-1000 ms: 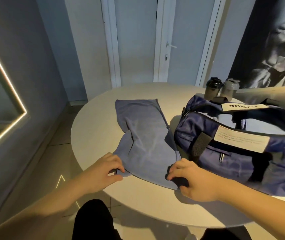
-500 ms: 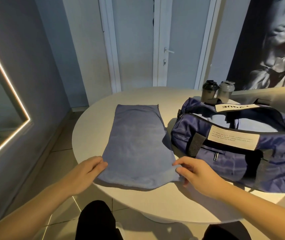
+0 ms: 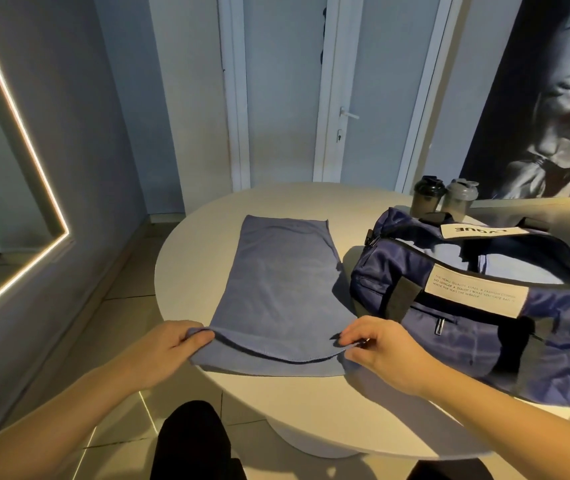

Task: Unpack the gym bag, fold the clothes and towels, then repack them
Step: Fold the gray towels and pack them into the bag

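A blue-grey towel (image 3: 283, 285) lies flat and lengthwise on the round white table (image 3: 311, 407), its far end toward the door. My left hand (image 3: 169, 348) pinches the near left corner of the top layer. My right hand (image 3: 377, 348) pinches the near right corner. The top layer's near edge is lifted a little off the layer beneath. To the right of the towel sits the navy gym bag (image 3: 484, 306), unzipped, with pale fabric showing inside.
Two shaker bottles (image 3: 444, 199) stand behind the bag at the table's far side. A door (image 3: 373, 88) is beyond the table, a lit mirror frame (image 3: 30, 161) on the left wall. My dark-clad knees are under the near table edge.
The rumpled towel has been pulled straight and flat. Both hands shifted from pressing on its near end to pinching the near corners, lifting the top layer's edge.
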